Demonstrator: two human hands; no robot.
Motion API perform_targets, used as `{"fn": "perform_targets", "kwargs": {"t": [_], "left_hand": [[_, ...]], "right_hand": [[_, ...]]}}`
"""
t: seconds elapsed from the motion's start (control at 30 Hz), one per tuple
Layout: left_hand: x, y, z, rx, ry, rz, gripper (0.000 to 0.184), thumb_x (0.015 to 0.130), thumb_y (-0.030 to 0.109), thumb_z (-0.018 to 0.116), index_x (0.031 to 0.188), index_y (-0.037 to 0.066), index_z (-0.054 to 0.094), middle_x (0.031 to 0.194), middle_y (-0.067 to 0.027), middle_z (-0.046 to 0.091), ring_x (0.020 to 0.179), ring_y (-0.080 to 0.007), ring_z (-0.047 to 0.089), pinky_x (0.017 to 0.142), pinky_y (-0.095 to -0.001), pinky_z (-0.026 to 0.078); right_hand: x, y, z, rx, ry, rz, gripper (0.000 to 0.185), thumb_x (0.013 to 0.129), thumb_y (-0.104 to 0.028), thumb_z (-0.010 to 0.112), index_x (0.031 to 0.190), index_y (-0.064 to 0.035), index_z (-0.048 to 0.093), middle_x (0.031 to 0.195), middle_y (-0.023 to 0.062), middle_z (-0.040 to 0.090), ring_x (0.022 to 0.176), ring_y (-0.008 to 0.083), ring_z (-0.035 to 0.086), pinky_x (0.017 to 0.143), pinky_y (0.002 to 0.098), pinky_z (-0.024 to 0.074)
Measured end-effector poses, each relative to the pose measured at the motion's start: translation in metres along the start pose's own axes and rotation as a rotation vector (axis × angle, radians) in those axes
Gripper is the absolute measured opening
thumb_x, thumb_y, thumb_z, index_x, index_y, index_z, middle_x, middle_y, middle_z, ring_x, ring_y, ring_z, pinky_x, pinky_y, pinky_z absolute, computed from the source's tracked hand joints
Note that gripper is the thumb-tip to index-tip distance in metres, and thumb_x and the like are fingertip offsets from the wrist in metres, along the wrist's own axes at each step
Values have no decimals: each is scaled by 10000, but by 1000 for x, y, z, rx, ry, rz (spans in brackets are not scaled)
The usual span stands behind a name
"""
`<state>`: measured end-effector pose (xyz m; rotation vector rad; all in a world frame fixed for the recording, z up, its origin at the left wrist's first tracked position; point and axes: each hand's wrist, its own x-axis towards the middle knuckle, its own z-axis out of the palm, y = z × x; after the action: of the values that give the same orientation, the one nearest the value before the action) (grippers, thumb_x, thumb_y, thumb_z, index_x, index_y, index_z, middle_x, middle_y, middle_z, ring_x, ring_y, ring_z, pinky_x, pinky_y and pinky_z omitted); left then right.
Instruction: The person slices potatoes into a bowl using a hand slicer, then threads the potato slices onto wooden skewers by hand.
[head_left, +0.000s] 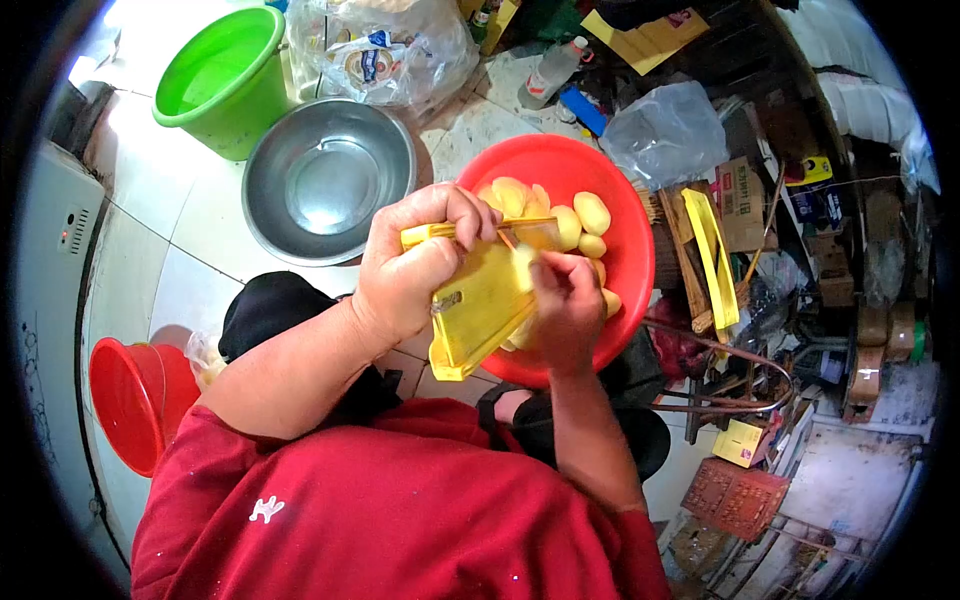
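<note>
1. Left hand (415, 255) is curled around the yellow plastic piece (480, 295), over the left side of the red basin (630, 250); right hand (570, 305), over the basin, has bent fingers. From here I can't tell what they pinch.
2. I judge the piece light, fairly stiff, best held by its rim.
3. Peeled potatoes (592, 212) inside the basin look firm, probably slippery.
</note>
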<state>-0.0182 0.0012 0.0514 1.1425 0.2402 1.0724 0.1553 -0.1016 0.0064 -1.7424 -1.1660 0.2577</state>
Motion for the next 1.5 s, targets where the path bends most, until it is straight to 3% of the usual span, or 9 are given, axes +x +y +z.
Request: {"fn": "perform_targets", "kwargs": {"t": [0.13, 0.3, 0.43, 0.67, 0.77, 0.87, 1.03, 1.2, 1.5], "left_hand": [[2, -3, -3, -36, 25, -7, 101, 673, 92, 466, 743, 25, 494, 837, -84, 566, 895, -200, 524, 871, -338, 420], [1, -2, -2, -48, 32, -23, 107, 673, 96, 465, 746, 25, 496, 838, -84, 567, 899, -199, 524, 874, -333, 419], [0, -3, -7, 23, 5, -34, 178, 687, 201, 488, 746, 33, 492, 847, -93, 556, 944, -228, 527, 900, -352, 407], [0, -4, -4, -6, 30, -76, 283, 702, 319, 522, 745, 42, 483, 850, -99, 542, 982, -263, 534, 921, -377, 397], [-1, -6, -4, 27, 28, -58, 281, 709, 323, 521, 743, 46, 480, 846, -98, 540, 985, -266, 534, 920, -378, 395], [0, -6, -1, -46, 48, -12, 110, 660, 91, 456, 739, 24, 493, 837, -87, 566, 919, -197, 525, 880, -325, 412], [0, -8, -3, -44, 61, -62, 162, 649, 170, 497, 730, 29, 493, 842, -99, 560, 939, -229, 531, 893, -351, 408], [-3, 0, -3, 59, 48, -51, 116, 636, 118, 520, 717, 36, 508, 858, -99, 566, 926, -234, 542, 868, -360, 424], [-4, -7, -1, 12, 6, 3, 97, 697, 98, 523, 754, 20, 517, 863, -85, 541, 927, -240, 522, 908, -381, 405]], "right_hand": [[12, 26, -3, 175, -17, 307, 172, 848, -177, 684, 902, -19, 638, 811, 62, 600, 729, 165, 579, 672, 284, 471], [-11, -55, 0, 157, -89, -139, 181, 808, -162, 701, 905, -21, 641, 806, 83, 603, 760, 189, 584, 686, 293, 475], [8, 16, -3, 36, -27, 256, 201, 841, -205, 675, 873, -9, 649, 815, 105, 620, 776, 224, 599, 727, 322, 475], [-11, -59, -2, 117, -104, -117, 125, 811, -149, 692, 879, -45, 677, 897, 116, 632, 781, 210, 615, 714, 311, 492], [1, -13, 1, 21, -12, -78, 118, 802, -143, 705, 851, -39, 680, 841, 111, 637, 756, 202, 620, 682, 312, 493], [6, 44, 6, -5, 72, 47, 121, 801, -149, 710, 832, -36, 682, 803, 107, 638, 739, 203, 620, 678, 313, 492], [-4, -43, -3, -56, -44, -44, 105, 771, -126, 717, 815, -42, 672, 786, 102, 628, 721, 220, 615, 684, 321, 493], [-2, -18, 4, 70, -30, 49, 51, 785, -66, 674, 819, -36, 650, 791, 101, 612, 759, 233, 597, 712, 323, 477], [12, 60, -5, 60, -52, 129, 235, 869, -233, 636, 828, -3, 611, 784, 81, 581, 750, 200, 547, 722, 328, 447]]}}
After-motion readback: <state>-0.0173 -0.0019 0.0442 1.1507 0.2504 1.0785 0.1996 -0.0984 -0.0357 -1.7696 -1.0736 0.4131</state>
